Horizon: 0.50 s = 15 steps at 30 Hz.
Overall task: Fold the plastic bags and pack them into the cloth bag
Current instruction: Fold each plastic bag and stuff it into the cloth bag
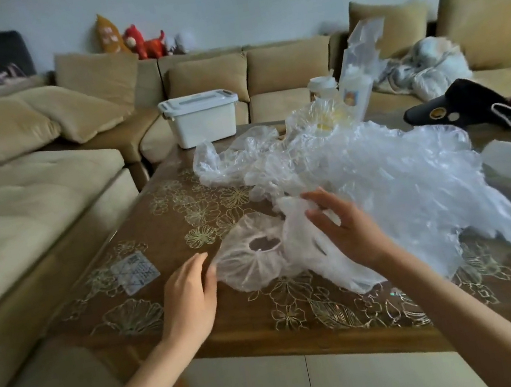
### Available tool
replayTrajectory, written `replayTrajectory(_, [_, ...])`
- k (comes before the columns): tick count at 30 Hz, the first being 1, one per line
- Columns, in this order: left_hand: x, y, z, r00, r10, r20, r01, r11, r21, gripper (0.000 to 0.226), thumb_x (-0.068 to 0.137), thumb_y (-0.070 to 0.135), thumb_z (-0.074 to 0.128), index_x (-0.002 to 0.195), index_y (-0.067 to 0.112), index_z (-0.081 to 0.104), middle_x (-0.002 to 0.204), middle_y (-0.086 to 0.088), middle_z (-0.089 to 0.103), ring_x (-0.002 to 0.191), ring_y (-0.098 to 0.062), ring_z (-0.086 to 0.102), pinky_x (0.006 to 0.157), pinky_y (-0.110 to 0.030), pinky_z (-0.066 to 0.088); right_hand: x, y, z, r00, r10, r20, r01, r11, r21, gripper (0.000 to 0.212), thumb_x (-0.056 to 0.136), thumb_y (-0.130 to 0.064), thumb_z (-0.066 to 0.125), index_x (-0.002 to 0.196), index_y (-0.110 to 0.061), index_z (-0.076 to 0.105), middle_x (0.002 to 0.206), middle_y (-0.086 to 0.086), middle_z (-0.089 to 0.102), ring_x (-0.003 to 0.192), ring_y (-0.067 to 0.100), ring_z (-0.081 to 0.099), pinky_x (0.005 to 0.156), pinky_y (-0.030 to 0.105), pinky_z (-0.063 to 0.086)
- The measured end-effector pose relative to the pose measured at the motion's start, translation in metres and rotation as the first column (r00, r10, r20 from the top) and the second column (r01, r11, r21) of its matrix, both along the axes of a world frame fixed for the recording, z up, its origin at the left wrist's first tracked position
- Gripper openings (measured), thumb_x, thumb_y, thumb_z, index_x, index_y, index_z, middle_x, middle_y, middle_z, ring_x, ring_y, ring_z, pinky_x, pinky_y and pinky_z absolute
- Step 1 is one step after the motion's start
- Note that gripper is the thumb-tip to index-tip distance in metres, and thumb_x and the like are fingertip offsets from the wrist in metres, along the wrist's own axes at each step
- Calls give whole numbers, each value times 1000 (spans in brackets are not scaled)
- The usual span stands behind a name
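plastic is heaped across the middle of the wooden table (158, 231): a pile of clear plastic bags (362, 167) is spread from the centre toward the right; nearest the person a white plastic bag (309, 252) is laid crumpled, with a ruffled clear bag (246, 266) touching its left side. a fold at the top of the white plastic bag is pinched between thumb and forefinger of the right hand (349, 231), the other fingers being loosely spread; the left hand (190, 293) is held with fingers straight and nothing gripped, its thumb side just touching the edge of the ruffled clear bag (the contact is softened by blur). the black cloth bag (457, 105) is seen lying at the far right of the table, well apart from both hands; a white lidded box (200, 117) is set at the far edge, and a beige sofa (20, 166) is placed behind and to the left.
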State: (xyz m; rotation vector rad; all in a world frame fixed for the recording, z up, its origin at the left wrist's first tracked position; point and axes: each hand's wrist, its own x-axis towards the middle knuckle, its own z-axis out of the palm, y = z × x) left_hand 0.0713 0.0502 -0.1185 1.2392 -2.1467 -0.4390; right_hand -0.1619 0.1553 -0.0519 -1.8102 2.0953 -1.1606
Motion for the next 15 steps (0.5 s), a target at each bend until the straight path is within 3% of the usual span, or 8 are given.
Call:
replayTrajectory(2, [8, 10, -1, 1000, -4, 7, 4, 1000, 20, 47, 97, 30, 45, 139, 10, 43, 144, -4, 44, 134, -19, 38, 109, -31, 27, -1, 1, -7, 947, -21, -322, 46, 996, 71, 45, 94, -35, 50, 136, -19, 49, 147, 0, 38, 142, 19, 24, 117, 33, 11])
replayTrajectory(4, [10, 20, 0, 999, -25, -32, 25, 1000, -1, 47, 96, 31, 46, 139, 11, 43, 147, -3, 39, 136, -16, 33, 110, -29, 23, 1, 1, -14, 896, -14, -443, 59, 994, 88, 43, 93, -36, 53, 132, -17, 54, 146, 4, 40, 142, 24, 25, 118, 35, 10])
replayTrajectory(7, [2, 36, 6, 988, -122, -97, 113, 989, -100, 43, 97, 33, 46, 134, 11, 49, 143, 0, 43, 134, -8, 33, 109, -23, 21, 14, 9, -11, 933, -79, -351, 71, 997, -34, 36, 92, -32, 57, 122, -15, 62, 132, 5, 57, 128, 25, 47, 110, 43, 35])
replayTrajectory(9, [-4, 44, 9, 974, -198, -111, 181, 972, -146, 51, 94, 44, 37, 130, 12, 53, 137, 7, 45, 130, 3, 28, 109, -15, 17, 27, 18, -3, 982, -7, -188, 12, 1000, 29, 49, 88, -46, 57, 128, -20, 55, 132, -7, 53, 119, 13, 50, 104, 33, 41])
replayTrajectory(11, [-8, 50, 11, 956, -266, -124, 244, 955, -169, 54, 91, 45, 32, 128, 13, 55, 134, 10, 44, 128, 12, 24, 106, -5, 13, 40, 25, -2, 984, 119, -132, -89, 973, 212, 85, 72, -66, 58, 143, -24, 35, 142, -14, 34, 129, 7, 34, 109, 26, 26])
replayTrajectory(12, [-9, 53, 12, 948, -289, -135, 265, 949, -171, 53, 92, 45, 32, 128, 13, 55, 134, 12, 43, 127, 17, 21, 105, -2, 12, 43, 25, -5, 957, 158, -244, -84, 953, 291, 96, 70, -68, 58, 148, -24, 23, 150, -12, 23, 139, 10, 21, 114, 27, 16])
replayTrajectory(14, [-8, 55, 13, 933, -311, -179, 282, 944, -172, 51, 92, 43, 34, 128, 14, 55, 133, 13, 43, 126, 22, 20, 104, 0, 14, 45, 21, -15, 900, 165, -403, -37, 951, 308, 84, 84, -53, 59, 150, -24, 16, 157, -6, 12, 146, 13, 4, 119, 29, 3])
replayTrajectory(15, [-6, 55, 15, 927, -313, -208, 281, 944, -170, 50, 92, 43, 35, 127, 14, 55, 133, 14, 43, 126, 22, 23, 104, -1, 16, 44, 18, -20, 905, 133, -404, -24, 965, 262, 69, 91, -40, 56, 149, -24, 22, 157, -4, 17, 146, 14, 6, 120, 30, 6])
